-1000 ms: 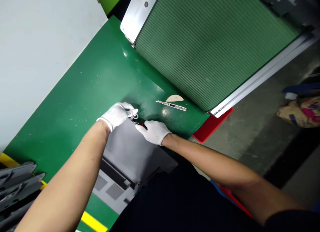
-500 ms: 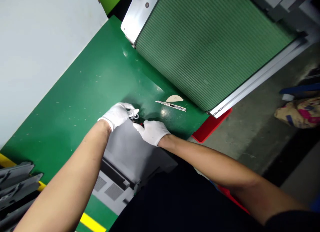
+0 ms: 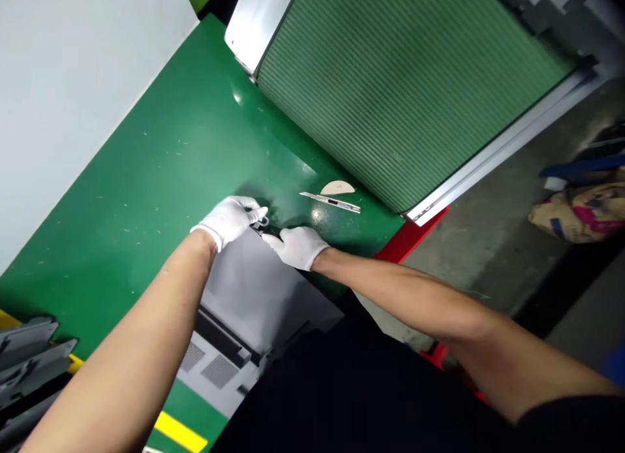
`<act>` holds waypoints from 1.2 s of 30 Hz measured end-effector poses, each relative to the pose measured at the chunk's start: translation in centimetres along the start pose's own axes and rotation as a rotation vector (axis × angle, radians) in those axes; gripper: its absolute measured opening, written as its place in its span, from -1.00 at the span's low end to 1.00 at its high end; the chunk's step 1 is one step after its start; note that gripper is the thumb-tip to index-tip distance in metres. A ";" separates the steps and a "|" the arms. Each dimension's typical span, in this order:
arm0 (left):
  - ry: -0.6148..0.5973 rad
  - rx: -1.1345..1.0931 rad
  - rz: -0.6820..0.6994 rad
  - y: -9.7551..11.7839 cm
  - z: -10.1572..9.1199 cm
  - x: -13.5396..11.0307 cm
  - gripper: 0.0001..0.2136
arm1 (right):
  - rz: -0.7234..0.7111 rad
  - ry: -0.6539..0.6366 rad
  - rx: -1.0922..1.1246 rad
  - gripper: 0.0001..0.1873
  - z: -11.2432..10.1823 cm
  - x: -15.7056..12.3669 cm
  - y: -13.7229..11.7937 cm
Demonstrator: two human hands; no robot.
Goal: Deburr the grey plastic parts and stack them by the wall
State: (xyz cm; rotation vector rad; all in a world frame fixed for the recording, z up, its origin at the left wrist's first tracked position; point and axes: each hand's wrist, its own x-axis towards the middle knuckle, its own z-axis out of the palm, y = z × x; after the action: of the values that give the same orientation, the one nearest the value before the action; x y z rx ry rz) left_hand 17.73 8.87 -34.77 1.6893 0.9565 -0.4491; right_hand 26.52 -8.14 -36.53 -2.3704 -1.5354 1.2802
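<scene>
A large grey plastic panel (image 3: 244, 277), with a dark slot and speckled grille patches lower down, lies at a slant in front of my body. My left hand (image 3: 229, 220), in a white glove, is closed at its far corner, thumb and fingers pinched together. A small pale ring-shaped piece (image 3: 264, 222) shows beside those fingertips. Just to the right, my gloved right hand (image 3: 297, 247) is closed with its thumb pointing at the same corner. Something dark with a touch of red shows by its fingers; its kind is mostly hidden.
On the green table (image 3: 146, 173) lie a slim cutter knife (image 3: 334, 202), a beige half-disc (image 3: 338, 187) and scattered shavings. A ribbed green conveyor belt (image 3: 405, 88) rises beyond. Grey parts (image 3: 34, 355) stand at lower left; a red bin (image 3: 410, 235) sits below the table edge.
The view has shifted slightly, moving the surroundings up and left. Both hands stay at the panel's corner, the right one very slightly closer to the left.
</scene>
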 end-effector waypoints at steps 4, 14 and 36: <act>0.008 0.023 0.012 -0.6 -0.2 0.1 -0.62 | 0.012 0.006 0.063 -0.17 0.0 -0.2 -0.1; 0.009 -0.003 0.036 -1.0 -0.3 -0.4 -0.61 | 0.065 -0.008 0.103 -0.20 -0.5 -0.8 -1.5; -0.133 -0.122 0.411 11.5 15.5 -4.9 -0.65 | 0.777 0.181 1.130 -0.32 6.6 -13.7 10.2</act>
State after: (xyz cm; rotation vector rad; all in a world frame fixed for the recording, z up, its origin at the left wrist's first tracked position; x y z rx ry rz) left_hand 26.32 -8.28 -29.45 1.6675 0.5102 -0.2195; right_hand 27.44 -26.43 -36.98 -2.0892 0.2891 1.3737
